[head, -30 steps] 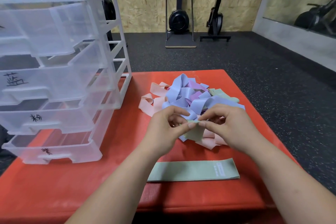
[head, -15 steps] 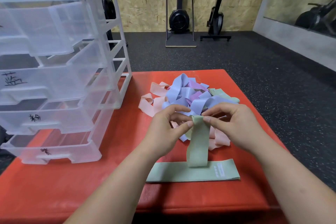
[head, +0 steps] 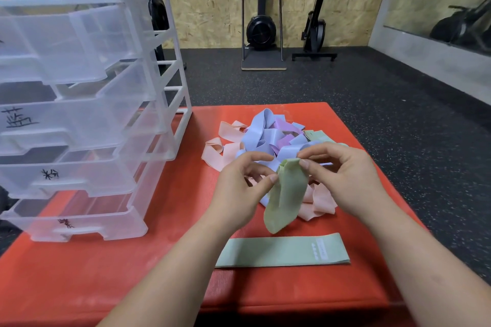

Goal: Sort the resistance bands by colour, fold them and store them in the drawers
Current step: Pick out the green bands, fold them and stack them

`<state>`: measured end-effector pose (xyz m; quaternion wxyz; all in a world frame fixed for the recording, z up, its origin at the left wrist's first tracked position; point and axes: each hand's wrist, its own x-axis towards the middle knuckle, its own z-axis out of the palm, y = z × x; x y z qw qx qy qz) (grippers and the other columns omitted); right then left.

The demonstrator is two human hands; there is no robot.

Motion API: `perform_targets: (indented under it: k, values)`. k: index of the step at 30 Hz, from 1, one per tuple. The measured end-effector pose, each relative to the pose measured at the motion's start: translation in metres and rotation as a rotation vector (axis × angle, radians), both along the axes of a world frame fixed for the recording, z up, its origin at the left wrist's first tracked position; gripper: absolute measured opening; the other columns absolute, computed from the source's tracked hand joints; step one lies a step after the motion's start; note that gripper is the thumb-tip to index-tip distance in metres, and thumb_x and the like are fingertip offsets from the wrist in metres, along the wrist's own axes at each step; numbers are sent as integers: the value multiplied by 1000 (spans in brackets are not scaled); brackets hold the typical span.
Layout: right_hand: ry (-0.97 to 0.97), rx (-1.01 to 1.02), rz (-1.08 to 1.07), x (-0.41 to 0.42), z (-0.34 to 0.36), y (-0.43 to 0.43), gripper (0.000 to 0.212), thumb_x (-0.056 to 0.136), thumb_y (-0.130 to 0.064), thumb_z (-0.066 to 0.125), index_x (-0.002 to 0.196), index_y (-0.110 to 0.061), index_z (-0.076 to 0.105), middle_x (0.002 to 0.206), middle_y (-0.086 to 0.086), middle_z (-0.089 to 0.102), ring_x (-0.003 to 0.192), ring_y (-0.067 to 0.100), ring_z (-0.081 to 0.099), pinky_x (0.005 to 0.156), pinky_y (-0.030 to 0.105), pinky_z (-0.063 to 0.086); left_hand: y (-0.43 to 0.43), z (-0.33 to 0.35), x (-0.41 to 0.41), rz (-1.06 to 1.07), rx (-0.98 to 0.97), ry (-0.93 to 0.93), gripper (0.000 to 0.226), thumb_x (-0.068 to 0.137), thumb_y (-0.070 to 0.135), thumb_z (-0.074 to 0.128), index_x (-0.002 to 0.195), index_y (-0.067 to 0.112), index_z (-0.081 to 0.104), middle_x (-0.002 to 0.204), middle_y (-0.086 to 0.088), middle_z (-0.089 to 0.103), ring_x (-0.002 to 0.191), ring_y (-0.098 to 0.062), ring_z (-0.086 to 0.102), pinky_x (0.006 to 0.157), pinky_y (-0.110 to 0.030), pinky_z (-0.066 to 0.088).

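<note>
A green resistance band (head: 285, 196) hangs in the air over the red mat (head: 106, 281). My left hand (head: 240, 191) pinches its left edge and my right hand (head: 342, 180) pinches its top. Behind my hands lies a tangled pile of blue, purple, pink and green bands (head: 268, 138). A second green band (head: 281, 251) lies flat on the mat in front of me. The clear plastic drawer unit (head: 79, 114) stands at the left with several drawers pulled partly out, some with handwritten labels.
The red mat sits on a dark rubber gym floor (head: 385, 114). Exercise machines (head: 261, 26) stand against the far wooden wall. A mirror and grey ledge (head: 438, 50) run along the right side.
Both hands drew the green band up out of the pile. It now hangs higher and more open, its lower end off the flat green band.
</note>
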<state>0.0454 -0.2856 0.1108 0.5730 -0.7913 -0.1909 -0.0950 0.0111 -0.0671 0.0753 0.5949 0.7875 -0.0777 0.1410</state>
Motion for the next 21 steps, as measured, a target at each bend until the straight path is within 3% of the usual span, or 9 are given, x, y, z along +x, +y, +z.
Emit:
perform_targets:
  k: [4, 7, 9, 13, 16, 19, 21]
  values:
    - [-35, 127, -10, 1, 8, -2, 13, 94, -2, 73, 99, -14, 76, 99, 2, 79, 92, 25, 76, 82, 44, 63, 5, -6, 1, 122, 93, -20, 34, 94, 9, 71, 113, 37, 68, 91, 13, 73, 80, -13, 62, 71, -23, 48]
    - [-15, 278, 27, 0, 16, -1, 11, 96, 2, 69, 105, -3, 71, 103, 7, 79, 92, 23, 76, 89, 38, 62, 8, -5, 2, 154, 113, -52, 29, 97, 20, 72, 121, 37, 67, 110, 15, 68, 99, -8, 65, 79, -24, 52]
    - [-9, 322, 42, -1, 21, 2, 12, 96, 4, 68, 106, -1, 70, 102, 6, 79, 93, 19, 75, 90, 35, 61, 6, -2, 2, 102, 73, -25, 31, 100, 29, 71, 129, 39, 65, 119, 18, 66, 110, -7, 65, 90, -32, 56]
    - [20, 400, 84, -2, 25, 9, 16, 95, 4, 68, 108, -5, 70, 110, 24, 73, 99, 31, 71, 96, 52, 58, 1, -4, 2, -25, 111, 51, 41, 101, 33, 69, 141, 39, 59, 130, 22, 67, 120, -4, 63, 99, -33, 53]
    - [74, 504, 133, -1, 27, 12, 18, 97, 3, 65, 107, -12, 69, 105, 20, 69, 98, 33, 70, 94, 56, 56, -3, -4, 2, -93, 128, 123, 38, 101, 22, 66, 137, 36, 64, 120, 13, 75, 112, -7, 69, 98, -36, 56]
    - [187, 637, 218, 1, 29, 11, 19, 98, 2, 58, 109, -13, 63, 103, 15, 65, 99, 31, 71, 98, 52, 52, -10, 5, -1, -220, -18, 196, 25, 110, 30, 56, 131, 26, 70, 117, 3, 78, 113, -15, 72, 101, -37, 56]
    - [256, 697, 257, 4, 29, 8, 22, 100, 4, 52, 107, -15, 61, 99, 8, 66, 101, 28, 72, 100, 47, 51, -14, 9, -3, -284, -88, 217, 27, 113, 30, 51, 126, 19, 72, 118, 1, 77, 113, -18, 71, 102, -34, 55]
